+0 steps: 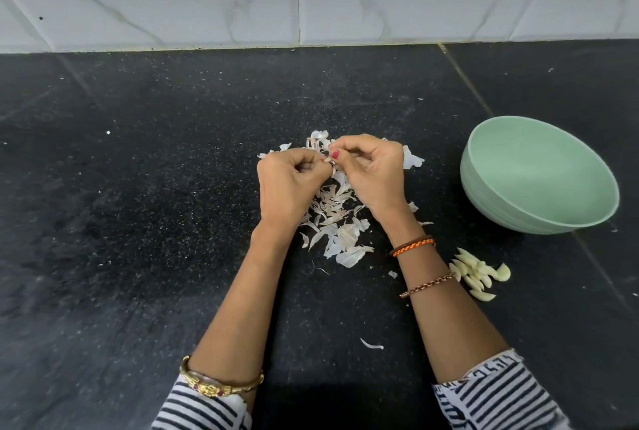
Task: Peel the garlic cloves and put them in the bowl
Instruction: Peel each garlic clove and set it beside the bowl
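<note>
Head view: both hands curled, pinching one garlic clove (330,159) over the peel pile (337,218).
Left hand (288,184) and right hand (371,172) meet fingertip to fingertip. Peeled cloves (480,275) lie on the worktop (155,187), beside the green bowl (539,173). No writing legible.

No readable text, label, brand or number appears anywhere; the black-and-white striped fabric sleeve (498,395) carries only an angular pattern.
</note>
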